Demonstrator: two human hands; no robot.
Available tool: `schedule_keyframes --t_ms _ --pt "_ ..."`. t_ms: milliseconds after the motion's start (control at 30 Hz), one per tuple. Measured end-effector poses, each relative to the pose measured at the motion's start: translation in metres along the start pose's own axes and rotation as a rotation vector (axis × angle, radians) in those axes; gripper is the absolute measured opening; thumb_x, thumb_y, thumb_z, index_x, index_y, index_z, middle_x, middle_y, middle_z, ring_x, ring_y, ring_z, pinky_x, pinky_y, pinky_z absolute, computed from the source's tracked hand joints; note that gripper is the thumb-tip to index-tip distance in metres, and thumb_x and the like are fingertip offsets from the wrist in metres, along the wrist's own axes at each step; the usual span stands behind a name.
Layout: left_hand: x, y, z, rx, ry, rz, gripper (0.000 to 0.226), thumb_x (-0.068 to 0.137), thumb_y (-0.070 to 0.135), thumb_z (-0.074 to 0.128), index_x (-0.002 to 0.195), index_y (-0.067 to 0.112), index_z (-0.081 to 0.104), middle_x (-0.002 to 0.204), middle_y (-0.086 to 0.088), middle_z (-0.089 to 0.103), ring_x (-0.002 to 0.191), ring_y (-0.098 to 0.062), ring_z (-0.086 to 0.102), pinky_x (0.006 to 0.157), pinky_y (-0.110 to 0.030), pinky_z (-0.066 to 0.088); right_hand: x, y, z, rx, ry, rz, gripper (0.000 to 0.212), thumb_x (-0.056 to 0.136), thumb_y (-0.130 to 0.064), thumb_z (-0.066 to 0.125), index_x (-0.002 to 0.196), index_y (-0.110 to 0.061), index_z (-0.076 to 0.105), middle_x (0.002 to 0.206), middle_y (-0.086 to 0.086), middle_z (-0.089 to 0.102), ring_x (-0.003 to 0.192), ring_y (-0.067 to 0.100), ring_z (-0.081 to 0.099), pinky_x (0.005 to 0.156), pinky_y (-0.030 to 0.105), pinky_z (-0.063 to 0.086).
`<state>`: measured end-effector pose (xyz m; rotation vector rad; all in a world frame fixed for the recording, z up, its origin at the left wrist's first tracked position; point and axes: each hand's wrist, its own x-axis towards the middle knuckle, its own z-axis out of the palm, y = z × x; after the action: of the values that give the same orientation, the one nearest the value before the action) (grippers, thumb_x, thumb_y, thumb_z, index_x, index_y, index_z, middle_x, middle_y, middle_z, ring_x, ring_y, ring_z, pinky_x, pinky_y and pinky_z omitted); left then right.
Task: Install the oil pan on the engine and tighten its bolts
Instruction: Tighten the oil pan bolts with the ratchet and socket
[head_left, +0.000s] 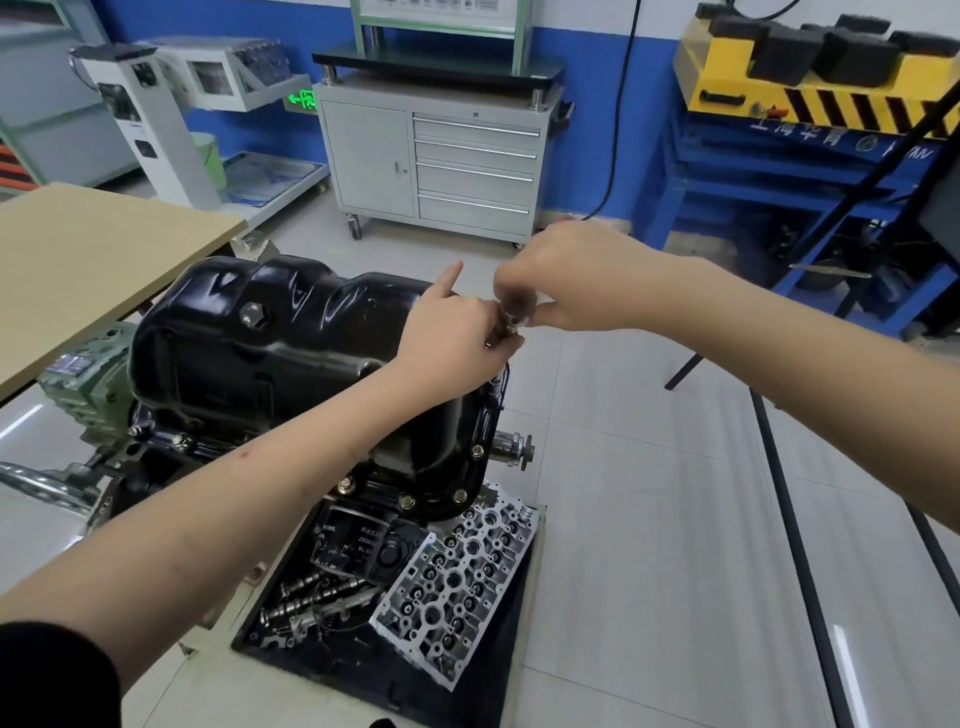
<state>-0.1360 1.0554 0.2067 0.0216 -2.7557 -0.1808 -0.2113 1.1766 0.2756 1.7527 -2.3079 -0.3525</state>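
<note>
While the black oil pan (270, 353) already sits inverted on the engine (93, 384), filling the frame from nine o'clock to the centre, I work at its far right flange, at about one o'clock from the pan's middle. My left hand (457, 338) rests on the pan's edge with the index finger raised and the other fingers curled round a small metal piece; my right hand (576, 280) meets it from three o'clock, thumb and fingers pinched on what appears to be a short socket or bolt (514, 312), blurred and partly hidden, so I cannot tell which. Several brass-coloured bolts (408, 501) are seated along the near flange at six o'clock, which suggests that the fastening is partly done. To do this step well, I judge that the bolt should be started by fingers alone, held square to the flange, and turned until it runs freely before any tool is applied; a cross-threaded start is the main risk. Tightening should then proceed evenly round the pan. The cylinder head (457, 587) and camshafts (311, 597) lie in the tray (457, 696) at six o'clock, apart from the work.
</note>
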Motion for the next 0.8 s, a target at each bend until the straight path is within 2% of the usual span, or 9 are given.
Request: schedule_keyframes --t_ms 167,233,300,367,433,567,633,700,800 --pt "0.002 0.002 0.002 0.017 0.006 -0.017 0.035 0.091 0.036 0.048 0.074 0.011 0.066 0.072 -0.01 0.069 0.076 -0.028 0.063 0.111 -0.021 -0.001 -0.008 -0.002 0.003 0.121 -0.058 0.163 0.044 0.078 -0.058 0.057 0.073 -0.016 0.047 0.058 -0.006 0.044 0.059 0.017 0.042 0.044 0.026 0.02" --pt "0.001 0.001 0.002 0.021 -0.004 -0.004 0.035 0.091 0.035 0.047 0.063 0.015 0.053 0.068 -0.011 0.067 0.075 -0.029 0.062 0.111 -0.022 -0.002 -0.011 -0.004 0.005 0.153 -0.035 0.132 0.034 0.082 -0.048 0.057 0.073 -0.018 0.044 0.065 -0.004 0.05 0.064 0.02 0.044 0.048 0.027 0.025" --pt "0.0 0.0 0.001 -0.007 -0.002 0.0 0.036 0.091 0.036 0.049 0.06 0.018 0.047 0.066 -0.01 0.066 0.076 -0.029 0.062 0.111 -0.022 -0.002 -0.011 -0.004 0.004 0.117 0.002 0.051 0.017 0.087 -0.033 0.056 0.094 -0.018 0.055 0.088 -0.001 0.061 0.084 0.024 0.051 0.065 0.03 0.031" --pt "0.0 0.0 0.001 -0.002 -0.006 0.008 0.035 0.091 0.037 0.05 0.067 0.014 0.061 0.067 -0.011 0.068 0.079 -0.029 0.063 0.111 -0.023 -0.002 -0.009 -0.001 0.002 0.051 -0.005 -0.019 0.023 0.089 -0.022 0.055 0.111 -0.018 0.056 0.103 -0.002 0.062 0.101 0.022 0.05 0.077 0.029 0.028" --pt "0.0 0.0 0.002 0.031 0.001 0.02 0.037 0.091 0.038 0.048 0.077 0.009 0.067 0.067 -0.012 0.068 0.078 -0.03 0.063 0.11 -0.022 -0.003 -0.006 0.0 0.002 0.028 0.006 -0.038 0.024 0.088 -0.021 0.056 0.112 -0.018 0.057 0.104 -0.001 0.063 0.1 0.021 0.05 0.075 0.029 0.03" --pt "0.001 -0.001 0.007 0.071 0.033 0.012 0.041 0.094 0.039 0.041 0.082 0.01 0.067 0.072 -0.012 0.069 0.076 -0.03 0.062 0.109 -0.02 -0.006 -0.004 0.001 -0.002 0.023 -0.024 0.106 0.035 0.08 -0.05 0.059 0.087 -0.016 0.054 0.065 -0.007 0.049 0.068 0.017 0.039 0.048 0.026 0.021" --pt "0.001 -0.001 0.007 0.073 0.028 0.019 0.038 0.094 0.035 0.04 0.073 0.012 0.061 0.071 -0.011 0.068 0.075 -0.031 0.061 0.11 -0.021 -0.005 -0.007 -0.002 -0.001 0.01 -0.043 0.137 0.044 0.08 -0.056 0.055 0.071 -0.015 0.043 0.056 -0.007 0.035 0.056 0.016 0.034 0.045 0.025 0.016" --pt "0.0 -0.002 0.006 0.085 0.01 0.028 0.038 0.094 0.034 0.04 0.073 0.012 0.062 0.07 -0.012 0.068 0.076 -0.032 0.061 0.11 -0.023 -0.004 -0.008 -0.003 0.002 0.021 -0.014 0.101 0.033 0.085 -0.047 0.054 0.076 -0.016 0.048 0.062 -0.003 0.047 0.061 0.02 0.043 0.049 0.027 0.02" --pt "-0.001 -0.004 0.004 0.055 -0.014 0.043 0.035 0.093 0.033 0.044 0.067 0.015 0.058 0.066 -0.01 0.066 0.078 -0.032 0.062 0.111 -0.026 -0.002 -0.006 -0.001 0.0 0.008 0.005 -0.021 0.02 0.09 -0.022 0.053 0.108 -0.018 0.057 0.099 0.0 0.063 0.096 0.023 0.052 0.073 0.028 0.028"
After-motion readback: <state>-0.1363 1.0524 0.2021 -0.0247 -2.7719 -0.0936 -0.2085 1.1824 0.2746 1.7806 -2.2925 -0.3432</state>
